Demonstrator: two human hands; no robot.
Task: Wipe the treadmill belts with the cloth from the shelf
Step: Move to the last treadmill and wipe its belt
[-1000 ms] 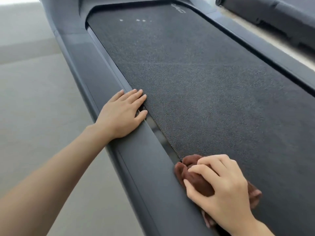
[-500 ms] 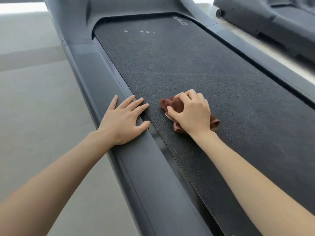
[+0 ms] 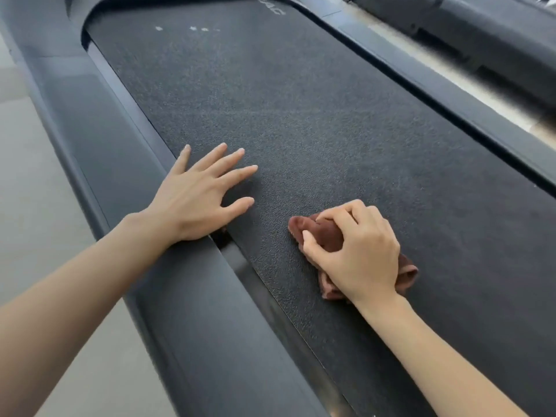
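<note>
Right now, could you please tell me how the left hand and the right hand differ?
The left hand lies flat with fingers spread; the right hand is curled. The left hand holds nothing; the right hand grips the brown cloth. The left hand's heel sits at the side rail; the right hand is fully over the belt. Both are bare and reach the belt.

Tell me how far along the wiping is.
Done: the crumpled brown cloth is fetched and on the black textured treadmill belt. In hand: the right hand grips it, pressing on the belt's near part; the left hand lies flat across the grey side rail and belt edge. Left: white specks at the belt's far end, probably the second treadmill at upper right.
</note>
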